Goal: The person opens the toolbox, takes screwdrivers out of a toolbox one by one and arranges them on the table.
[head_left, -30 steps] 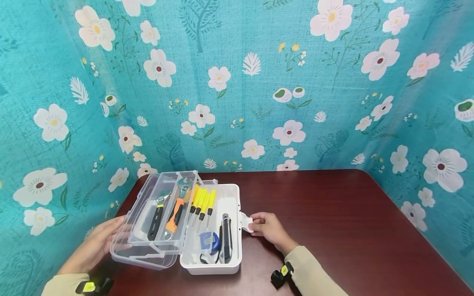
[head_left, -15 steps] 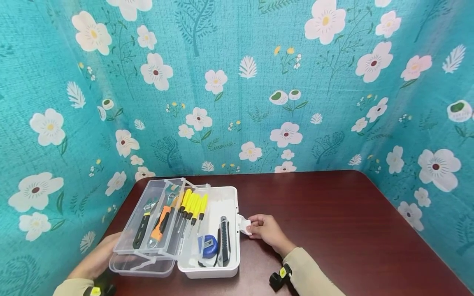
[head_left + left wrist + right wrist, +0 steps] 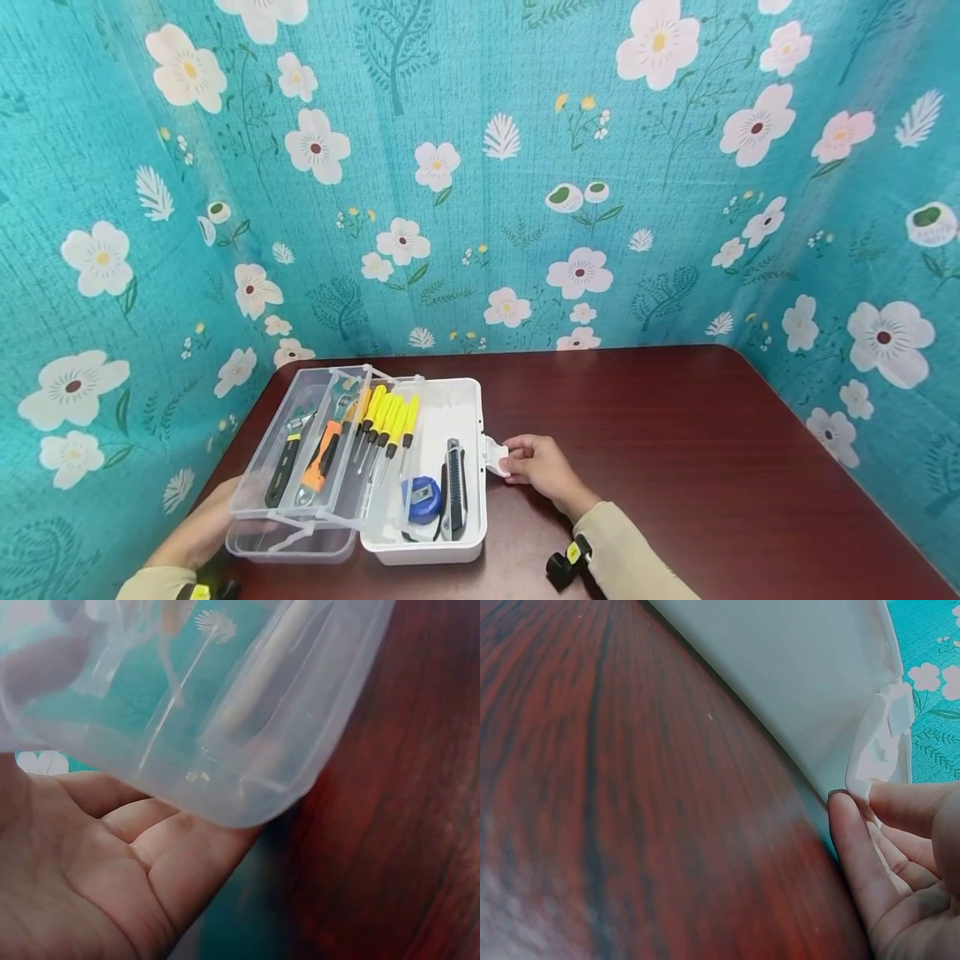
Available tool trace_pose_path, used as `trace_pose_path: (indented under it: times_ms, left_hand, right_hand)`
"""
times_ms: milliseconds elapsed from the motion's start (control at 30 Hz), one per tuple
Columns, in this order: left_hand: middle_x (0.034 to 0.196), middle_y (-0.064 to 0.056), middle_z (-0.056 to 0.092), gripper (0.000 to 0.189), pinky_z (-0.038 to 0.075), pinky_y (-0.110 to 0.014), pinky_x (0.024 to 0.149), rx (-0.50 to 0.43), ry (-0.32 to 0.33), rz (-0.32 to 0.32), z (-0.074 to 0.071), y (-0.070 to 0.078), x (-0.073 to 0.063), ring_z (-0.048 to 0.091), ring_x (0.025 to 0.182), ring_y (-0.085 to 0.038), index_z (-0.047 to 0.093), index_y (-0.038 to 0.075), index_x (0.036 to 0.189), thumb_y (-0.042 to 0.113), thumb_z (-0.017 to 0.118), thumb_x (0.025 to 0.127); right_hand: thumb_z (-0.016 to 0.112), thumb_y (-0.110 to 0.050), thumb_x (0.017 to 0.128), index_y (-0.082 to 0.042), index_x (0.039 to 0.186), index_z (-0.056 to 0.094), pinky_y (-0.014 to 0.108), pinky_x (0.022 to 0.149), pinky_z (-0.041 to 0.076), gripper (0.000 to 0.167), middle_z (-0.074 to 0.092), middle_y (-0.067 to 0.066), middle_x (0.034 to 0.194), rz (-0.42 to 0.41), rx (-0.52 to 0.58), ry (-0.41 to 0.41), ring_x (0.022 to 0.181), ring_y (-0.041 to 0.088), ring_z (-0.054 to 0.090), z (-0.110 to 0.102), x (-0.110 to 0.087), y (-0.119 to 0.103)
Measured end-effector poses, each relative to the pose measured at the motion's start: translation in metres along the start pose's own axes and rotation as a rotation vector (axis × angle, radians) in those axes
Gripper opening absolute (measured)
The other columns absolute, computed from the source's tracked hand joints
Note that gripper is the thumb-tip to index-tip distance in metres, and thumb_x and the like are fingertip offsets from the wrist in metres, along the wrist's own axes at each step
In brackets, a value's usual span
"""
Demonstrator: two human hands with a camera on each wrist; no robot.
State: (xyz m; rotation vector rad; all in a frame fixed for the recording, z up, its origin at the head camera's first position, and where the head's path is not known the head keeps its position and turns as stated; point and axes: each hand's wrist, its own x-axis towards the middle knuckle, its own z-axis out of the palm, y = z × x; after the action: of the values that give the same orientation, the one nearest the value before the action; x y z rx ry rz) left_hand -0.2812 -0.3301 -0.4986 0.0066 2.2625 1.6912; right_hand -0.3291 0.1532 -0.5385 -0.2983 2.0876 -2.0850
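Note:
A white toolbox (image 3: 467,417) stands open on the table, its clear lid (image 3: 292,546) folded out to the left. My left hand (image 3: 201,527) is under and behind the lid's outer side; in the left wrist view its fingers (image 3: 202,862) reach straight beneath the plastic, partly hidden. My right hand (image 3: 543,471) pinches the white latch (image 3: 870,750) on the box's right side between thumb and fingers. A clear raised tray (image 3: 258,467) carries an adjustable wrench (image 3: 283,471) and an orange tool (image 3: 321,454). Several yellow screwdrivers (image 3: 393,425) show beside it. A blue tape measure (image 3: 423,500) and utility knife (image 3: 454,492) lie in the base.
The dark red table (image 3: 637,433) extends to the right of the box. A teal flowered curtain (image 3: 480,208) hangs behind and along both sides. Jointed clear arms (image 3: 296,533) link the tray to the box.
The lid and tray have swung lower and further left, the left hand moving down with them. My right hand stays on the latch. The head view has shifted slightly.

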Motion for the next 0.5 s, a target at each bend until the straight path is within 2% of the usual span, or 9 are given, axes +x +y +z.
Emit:
trace_pose_path:
  times_ms: [200, 300, 500]
  left_hand:
    - [0.125, -0.022, 0.050, 0.083, 0.051, -0.038, 0.080, 0.029, 0.073, 0.018, 0.0045, -0.0027, -0.0023, 0.057, 0.098, -0.025, 0.019, -0.009, 0.145, 0.015, 0.073, 0.087]
    - [0.128, -0.025, 0.045, 0.086, 0.051, -0.037, 0.080, 0.047, 0.088, 0.025, 0.0061, -0.0012, -0.0027, 0.056, 0.098, -0.025, 0.019, -0.008, 0.146, 0.014, 0.075, 0.085]
    - [0.126, -0.021, 0.052, 0.084, 0.050, -0.036, 0.082, 0.117, 0.100, 0.036, 0.0067, 0.0020, -0.0012, 0.057, 0.098, -0.023, 0.026, -0.005, 0.147, 0.019, 0.076, 0.083]
  right_hand:
    - [0.068, 0.006, 0.085, 0.017, 0.112, 0.059, 0.034, 0.066, 0.057, 0.030, 0.064, 0.013, 0.086, 0.006, -0.002, 0.016, 0.074, 0.017, 0.064, -0.0018, 0.0040, 0.0125]
    - [0.069, 0.006, 0.085, 0.016, 0.111, 0.059, 0.034, 0.066, 0.057, 0.030, 0.065, 0.011, 0.085, 0.004, -0.008, 0.020, 0.074, 0.018, 0.064, -0.0019, 0.0041, 0.0131]
    - [0.069, 0.006, 0.084, 0.015, 0.111, 0.059, 0.035, 0.066, 0.057, 0.030, 0.065, 0.009, 0.083, 0.009, -0.009, 0.029, 0.074, 0.018, 0.064, -0.0018, 0.0038, 0.0136]
